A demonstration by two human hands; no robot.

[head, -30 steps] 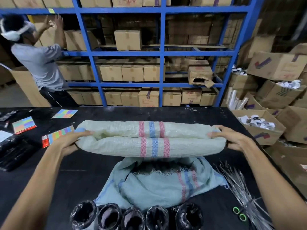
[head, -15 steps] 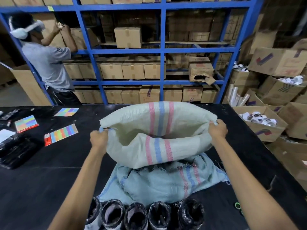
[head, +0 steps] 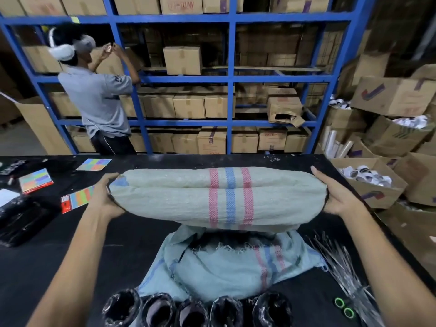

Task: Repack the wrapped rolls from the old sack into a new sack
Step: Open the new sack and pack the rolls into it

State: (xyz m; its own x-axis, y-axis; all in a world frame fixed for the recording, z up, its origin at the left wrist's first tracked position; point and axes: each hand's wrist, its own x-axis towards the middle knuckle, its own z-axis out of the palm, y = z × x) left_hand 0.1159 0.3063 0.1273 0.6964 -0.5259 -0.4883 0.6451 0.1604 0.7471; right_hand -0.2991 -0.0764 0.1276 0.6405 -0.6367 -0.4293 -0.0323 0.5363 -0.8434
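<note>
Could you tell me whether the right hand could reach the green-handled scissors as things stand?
Probably not yet: the right hand grips the new sack. The scissors lie uncovered on the table beside that forearm, so once freed, likely yes.

Far side: blue rack (head: 231, 79) w/ cardboard boxes (head: 182, 60); person in grey shirt (head: 99, 100) stands at it, left. Black table (head: 47, 267): colour cards (head: 35, 182) far left, wire ties (head: 342, 267) & green scissors (head: 344, 307) near right.

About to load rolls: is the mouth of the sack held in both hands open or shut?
Shut: the left hand and right hand hold the new sack stretched sideways, its two lips meeting along one line.
</note>
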